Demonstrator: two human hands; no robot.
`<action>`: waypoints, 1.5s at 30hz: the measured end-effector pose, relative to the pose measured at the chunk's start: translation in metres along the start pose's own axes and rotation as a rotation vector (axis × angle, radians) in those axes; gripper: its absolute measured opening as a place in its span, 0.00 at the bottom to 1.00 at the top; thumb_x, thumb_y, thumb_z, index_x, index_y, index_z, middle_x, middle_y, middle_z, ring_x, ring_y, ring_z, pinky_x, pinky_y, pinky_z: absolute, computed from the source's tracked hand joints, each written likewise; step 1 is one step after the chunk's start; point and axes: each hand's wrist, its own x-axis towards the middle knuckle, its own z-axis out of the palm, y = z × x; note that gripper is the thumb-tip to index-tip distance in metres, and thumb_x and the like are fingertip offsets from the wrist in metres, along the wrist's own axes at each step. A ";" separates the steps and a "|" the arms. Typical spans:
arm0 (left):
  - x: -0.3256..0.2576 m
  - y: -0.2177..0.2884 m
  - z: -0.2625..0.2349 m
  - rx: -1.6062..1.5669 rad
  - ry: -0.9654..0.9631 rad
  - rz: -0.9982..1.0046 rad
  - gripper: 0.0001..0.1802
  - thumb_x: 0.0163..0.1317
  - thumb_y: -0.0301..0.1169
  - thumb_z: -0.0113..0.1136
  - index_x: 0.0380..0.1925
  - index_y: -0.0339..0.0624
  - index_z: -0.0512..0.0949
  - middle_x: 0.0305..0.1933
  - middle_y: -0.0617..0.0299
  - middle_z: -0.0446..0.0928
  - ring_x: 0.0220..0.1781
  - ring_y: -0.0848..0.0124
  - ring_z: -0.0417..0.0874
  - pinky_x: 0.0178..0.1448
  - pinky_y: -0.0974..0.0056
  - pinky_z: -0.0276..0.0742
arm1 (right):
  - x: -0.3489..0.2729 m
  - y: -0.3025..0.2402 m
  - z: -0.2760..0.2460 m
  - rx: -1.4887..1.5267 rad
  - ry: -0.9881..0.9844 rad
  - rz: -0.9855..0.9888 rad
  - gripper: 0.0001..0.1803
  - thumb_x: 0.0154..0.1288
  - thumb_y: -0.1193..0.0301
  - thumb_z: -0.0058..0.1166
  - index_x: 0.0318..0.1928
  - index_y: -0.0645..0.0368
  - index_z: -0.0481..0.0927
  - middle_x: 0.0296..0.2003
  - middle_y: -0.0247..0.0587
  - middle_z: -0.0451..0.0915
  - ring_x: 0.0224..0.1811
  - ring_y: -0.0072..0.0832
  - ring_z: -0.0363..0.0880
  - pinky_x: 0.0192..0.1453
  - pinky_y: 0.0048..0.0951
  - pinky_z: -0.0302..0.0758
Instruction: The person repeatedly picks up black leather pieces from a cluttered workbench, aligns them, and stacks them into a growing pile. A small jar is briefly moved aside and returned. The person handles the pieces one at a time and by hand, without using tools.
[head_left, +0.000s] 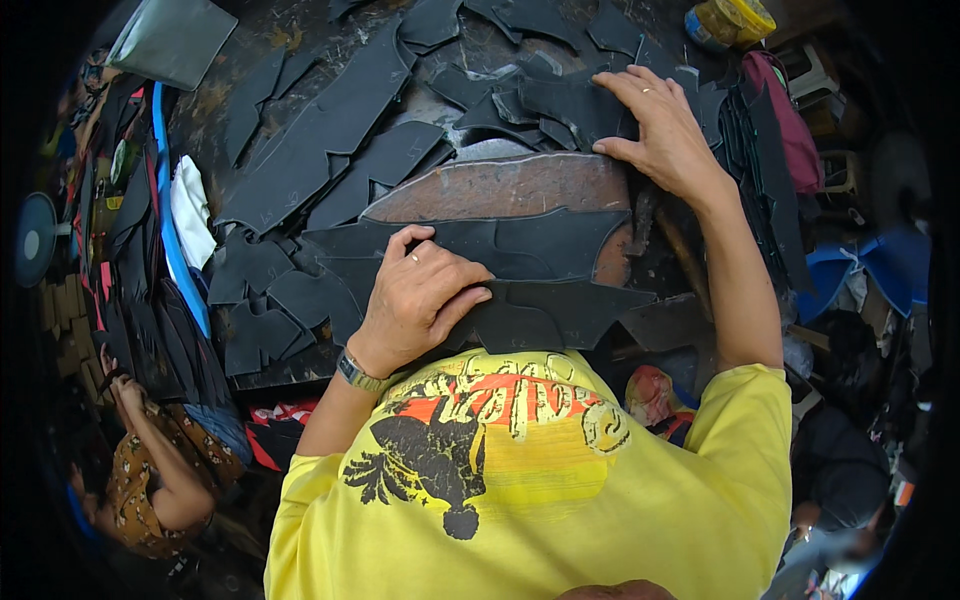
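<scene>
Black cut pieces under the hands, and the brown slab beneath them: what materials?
Black cut pieces: matte, thin and flat, with clean-cut curved edges; probably leather or synthetic sheet, the look leaves it open. Left hand presses one, right hand rests on the pile. Brown slab: dull, scuffed, rust-toned surface; possibly worn wood or rusted metal, cannot tell.

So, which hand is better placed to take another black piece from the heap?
Probably the right hand: it rests flat on the heap of black cut pieces. The left hand presses the near black piece.
</scene>
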 end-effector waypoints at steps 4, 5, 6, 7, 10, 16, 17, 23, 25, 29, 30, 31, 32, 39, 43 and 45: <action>0.000 0.000 0.000 -0.006 0.002 -0.001 0.08 0.60 0.32 0.73 0.38 0.48 0.85 0.33 0.68 0.83 0.38 0.68 0.81 0.67 0.50 0.69 | 0.004 0.009 0.007 0.087 0.105 -0.079 0.34 0.57 0.72 0.70 0.66 0.54 0.76 0.55 0.48 0.79 0.63 0.47 0.74 0.71 0.39 0.68; 0.000 -0.001 0.000 -0.007 -0.002 -0.002 0.08 0.60 0.32 0.73 0.38 0.48 0.85 0.33 0.68 0.83 0.38 0.68 0.81 0.66 0.50 0.69 | 0.004 0.011 0.007 0.164 0.091 -0.018 0.31 0.58 0.73 0.69 0.64 0.55 0.77 0.52 0.46 0.79 0.59 0.43 0.76 0.68 0.36 0.70; 0.000 -0.001 0.000 -0.007 -0.007 -0.003 0.08 0.60 0.32 0.73 0.38 0.48 0.85 0.33 0.68 0.83 0.38 0.68 0.81 0.66 0.50 0.69 | 0.004 0.014 0.006 0.237 0.116 0.010 0.28 0.59 0.74 0.68 0.62 0.57 0.79 0.49 0.43 0.79 0.56 0.39 0.77 0.64 0.34 0.72; 0.000 -0.001 0.000 -0.012 -0.013 -0.009 0.08 0.60 0.32 0.73 0.38 0.48 0.85 0.33 0.68 0.83 0.38 0.68 0.81 0.66 0.50 0.69 | 0.005 0.017 0.005 0.315 0.147 0.006 0.25 0.60 0.76 0.67 0.60 0.58 0.81 0.45 0.40 0.79 0.52 0.35 0.79 0.61 0.31 0.74; 0.000 -0.002 -0.001 -0.025 -0.008 -0.004 0.08 0.60 0.32 0.73 0.38 0.48 0.85 0.33 0.68 0.83 0.37 0.68 0.81 0.66 0.51 0.69 | 0.006 0.025 -0.003 0.637 0.145 0.107 0.15 0.64 0.78 0.64 0.52 0.63 0.85 0.43 0.32 0.80 0.46 0.23 0.79 0.54 0.24 0.75; 0.002 0.001 -0.002 -0.025 0.020 0.015 0.08 0.60 0.32 0.73 0.37 0.48 0.85 0.32 0.68 0.82 0.37 0.69 0.81 0.66 0.52 0.69 | -0.003 0.019 -0.028 1.098 0.085 0.426 0.12 0.66 0.72 0.67 0.49 0.56 0.88 0.35 0.24 0.84 0.31 0.08 0.76 0.32 0.13 0.68; 0.002 0.001 -0.003 -0.025 0.016 0.019 0.08 0.59 0.32 0.73 0.37 0.48 0.85 0.32 0.68 0.82 0.37 0.69 0.81 0.66 0.52 0.69 | -0.005 0.016 -0.031 1.150 0.032 0.434 0.12 0.65 0.71 0.67 0.48 0.56 0.89 0.34 0.23 0.84 0.29 0.08 0.76 0.30 0.12 0.68; 0.000 -0.001 -0.006 -0.071 -0.023 0.087 0.08 0.57 0.31 0.74 0.36 0.47 0.84 0.32 0.67 0.83 0.36 0.68 0.82 0.59 0.55 0.69 | -0.004 -0.004 -0.046 0.893 -0.454 0.263 0.12 0.63 0.65 0.67 0.44 0.58 0.89 0.32 0.23 0.83 0.29 0.09 0.75 0.26 0.15 0.67; 0.000 -0.001 -0.005 -0.101 -0.010 0.116 0.08 0.56 0.30 0.75 0.35 0.46 0.85 0.32 0.66 0.83 0.35 0.68 0.82 0.56 0.56 0.70 | 0.001 -0.010 -0.051 0.847 -0.622 0.184 0.12 0.68 0.69 0.64 0.48 0.60 0.88 0.31 0.29 0.84 0.29 0.13 0.76 0.29 0.19 0.71; 0.002 -0.001 -0.006 -0.118 -0.007 0.142 0.09 0.54 0.30 0.76 0.34 0.46 0.85 0.32 0.66 0.83 0.34 0.68 0.81 0.53 0.57 0.69 | 0.011 -0.029 -0.058 0.895 -0.797 0.082 0.09 0.66 0.73 0.66 0.44 0.64 0.89 0.29 0.31 0.84 0.27 0.16 0.75 0.29 0.21 0.72; 0.002 -0.001 -0.006 -0.121 -0.015 0.149 0.09 0.54 0.30 0.76 0.34 0.46 0.85 0.32 0.66 0.83 0.33 0.68 0.81 0.53 0.57 0.69 | 0.013 -0.033 -0.060 0.908 -0.807 0.039 0.09 0.65 0.73 0.66 0.44 0.64 0.89 0.29 0.31 0.84 0.27 0.16 0.75 0.29 0.22 0.72; 0.002 -0.001 -0.006 -0.125 -0.017 0.153 0.09 0.54 0.30 0.76 0.34 0.46 0.85 0.32 0.67 0.83 0.33 0.68 0.80 0.53 0.57 0.69 | 0.016 -0.037 -0.060 0.922 -0.819 -0.011 0.09 0.65 0.74 0.66 0.44 0.64 0.88 0.29 0.31 0.84 0.27 0.16 0.75 0.29 0.22 0.72; 0.002 -0.001 -0.007 -0.127 -0.020 0.154 0.10 0.53 0.30 0.76 0.34 0.46 0.85 0.32 0.67 0.83 0.33 0.67 0.80 0.53 0.57 0.69 | 0.018 -0.040 -0.061 0.937 -0.832 -0.063 0.09 0.65 0.74 0.66 0.44 0.65 0.88 0.29 0.31 0.84 0.27 0.16 0.75 0.29 0.22 0.72; 0.000 -0.003 -0.006 -0.139 -0.022 0.155 0.10 0.54 0.30 0.77 0.35 0.47 0.85 0.32 0.67 0.84 0.33 0.68 0.80 0.54 0.56 0.68 | 0.025 -0.046 -0.052 0.946 -0.765 -0.243 0.10 0.64 0.75 0.66 0.44 0.65 0.88 0.30 0.32 0.85 0.28 0.17 0.77 0.30 0.23 0.74; 0.000 -0.003 -0.006 -0.140 -0.018 0.148 0.10 0.54 0.30 0.77 0.35 0.47 0.85 0.32 0.68 0.84 0.34 0.68 0.80 0.55 0.56 0.69 | 0.027 -0.045 -0.049 0.889 -0.872 -0.132 0.10 0.64 0.75 0.66 0.44 0.65 0.88 0.30 0.33 0.86 0.28 0.17 0.77 0.30 0.23 0.74; 0.000 -0.003 -0.006 -0.137 -0.018 0.145 0.10 0.54 0.30 0.77 0.34 0.47 0.85 0.32 0.68 0.84 0.34 0.68 0.80 0.55 0.56 0.69 | 0.027 -0.043 -0.047 0.924 -0.864 -0.147 0.10 0.64 0.75 0.66 0.44 0.65 0.87 0.30 0.32 0.86 0.28 0.17 0.77 0.30 0.23 0.74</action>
